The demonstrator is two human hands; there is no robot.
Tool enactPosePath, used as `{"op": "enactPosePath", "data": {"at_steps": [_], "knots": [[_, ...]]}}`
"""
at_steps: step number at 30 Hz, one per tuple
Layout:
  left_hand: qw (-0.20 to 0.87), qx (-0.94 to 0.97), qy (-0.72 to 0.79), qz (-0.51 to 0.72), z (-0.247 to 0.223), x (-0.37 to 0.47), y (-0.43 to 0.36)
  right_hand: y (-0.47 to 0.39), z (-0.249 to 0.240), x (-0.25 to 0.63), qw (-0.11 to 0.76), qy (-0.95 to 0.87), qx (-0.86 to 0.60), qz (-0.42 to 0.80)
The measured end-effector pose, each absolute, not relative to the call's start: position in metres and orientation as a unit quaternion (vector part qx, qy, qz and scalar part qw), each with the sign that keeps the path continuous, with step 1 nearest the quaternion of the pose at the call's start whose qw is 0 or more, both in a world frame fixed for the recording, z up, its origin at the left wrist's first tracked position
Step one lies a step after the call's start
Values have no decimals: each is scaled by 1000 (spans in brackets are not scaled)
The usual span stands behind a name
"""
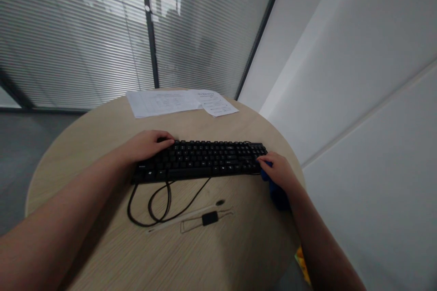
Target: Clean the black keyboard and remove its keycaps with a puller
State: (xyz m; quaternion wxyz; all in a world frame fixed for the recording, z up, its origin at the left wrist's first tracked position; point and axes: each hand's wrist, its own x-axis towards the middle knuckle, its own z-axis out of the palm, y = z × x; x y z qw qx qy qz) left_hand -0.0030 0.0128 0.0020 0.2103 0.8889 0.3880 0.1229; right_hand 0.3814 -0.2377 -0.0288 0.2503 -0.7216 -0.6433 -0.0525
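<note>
Mid-tabletop (112, 254), toward the right edge, lies one black rectangular keyboard (211, 159). The left hand (150, 144) rests over its left end, grip unclear; the right hand (278, 169) curls round one dark blue soft-looking object (278, 196) at the other. Light, even pressure should keep it steady. Nearer the front edge: one black cable (146, 226), one slim pale stick (191, 213), one black-handled wire tool (210, 218); by the far edge, at least two white paper sheets (160, 102).

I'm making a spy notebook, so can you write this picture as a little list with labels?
Main thing: black keyboard
Left grip: on its left end
Right grip: at its right end, by a blue thing too hidden to name
Nearer the person: looped black cable, thin stick, wire tool with a black middle
Beyond the keyboard: printed papers
Surface: wood-coloured table
Background: blinds
</note>
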Motion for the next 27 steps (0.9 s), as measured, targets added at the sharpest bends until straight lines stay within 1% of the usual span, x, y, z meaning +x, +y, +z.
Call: {"op": "enactPosePath", "data": {"at_steps": [4,16,23,27], "knots": [[213,888,389,123,2,-3,13,-238,-29,382,261,-629,-730,-51],[223,889,381,125,-1,-3,15,-239,-27,381,249,-634,-730,-46],[217,889,384,122,3,-2,11,-246,-26,391,296,-550,-776,-90],[218,889,385,118,4,-2,11,-247,-24,391,262,-577,-771,-58]]}}
